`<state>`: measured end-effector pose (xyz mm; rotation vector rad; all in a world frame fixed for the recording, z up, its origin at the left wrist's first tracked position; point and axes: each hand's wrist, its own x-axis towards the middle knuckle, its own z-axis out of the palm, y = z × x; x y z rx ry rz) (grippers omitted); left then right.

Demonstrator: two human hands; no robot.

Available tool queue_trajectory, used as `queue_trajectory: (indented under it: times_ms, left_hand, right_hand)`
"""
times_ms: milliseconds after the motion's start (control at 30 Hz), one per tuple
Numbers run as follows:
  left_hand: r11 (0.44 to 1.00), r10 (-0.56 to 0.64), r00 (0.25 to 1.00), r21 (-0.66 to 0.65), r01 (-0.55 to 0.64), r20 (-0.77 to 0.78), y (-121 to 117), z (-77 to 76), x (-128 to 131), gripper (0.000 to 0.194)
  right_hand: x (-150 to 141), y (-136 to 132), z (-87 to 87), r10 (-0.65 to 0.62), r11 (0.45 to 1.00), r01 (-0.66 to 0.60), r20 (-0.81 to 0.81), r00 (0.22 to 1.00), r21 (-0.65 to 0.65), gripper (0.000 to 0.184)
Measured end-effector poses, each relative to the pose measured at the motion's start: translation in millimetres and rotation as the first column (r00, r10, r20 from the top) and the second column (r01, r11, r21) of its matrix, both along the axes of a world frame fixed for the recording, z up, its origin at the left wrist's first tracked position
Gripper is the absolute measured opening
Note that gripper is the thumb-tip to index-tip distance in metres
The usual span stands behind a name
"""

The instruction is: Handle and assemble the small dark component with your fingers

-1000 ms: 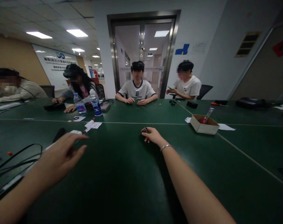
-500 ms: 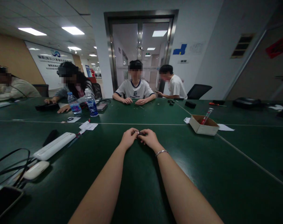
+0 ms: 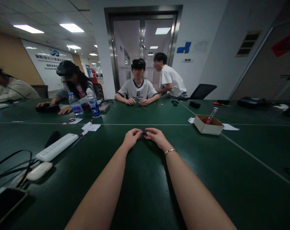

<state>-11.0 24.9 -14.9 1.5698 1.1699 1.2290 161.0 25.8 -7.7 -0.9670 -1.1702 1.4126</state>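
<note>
Over the middle of the green table (image 3: 145, 179), a small dark piece (image 3: 144, 132) is held between my two hands. It looks short and narrow, with a lighter glint at its left end; its kind is too small to make out. My left hand (image 3: 132, 138) pinches the left end between thumb and fingertips. From the other side my right hand (image 3: 157, 137), with a silver bracelet at the wrist, grips the right end with thumb and fingers. My fingers cover both ends.
On the right stands an open cardboard box (image 3: 208, 128) holding a clear-and-red tube. Leftward lie a long white case (image 3: 57, 147), a white rounded case (image 3: 39, 171), black cables and a phone (image 3: 7, 204). Two bottles (image 3: 93, 105) stand farther back. Several people sit around the table.
My right hand has opened out a little, with its fingers straighter along the dark piece. Across the table, the person on the right has risen and leaned toward the seated person. My view has shifted slightly.
</note>
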Motion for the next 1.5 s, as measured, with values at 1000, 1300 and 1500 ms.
queue_trajectory:
  times_ms: [1000,1300,1500]
  left_hand:
    - [0.989,0.101,0.994,-0.110,-0.097,0.030,0,7.1,0,0.035]
    - [0.985,0.132,0.990,-0.106,-0.137,-0.048,3,4.5,-1,0.036]
    - [0.980,0.146,0.987,-0.122,-0.154,-0.073,3,2.9,0,0.038]
  right_hand:
    - [8,4,-8.7,0.097,0.990,-0.094,-0.020,0.995,0.108,0.042]
    - [9,8,-11.8,0.080,0.981,-0.093,0.082,0.993,0.172,0.046]
    - [8,6,-10.3,0.064,0.971,-0.087,0.111,0.992,0.223,0.043]
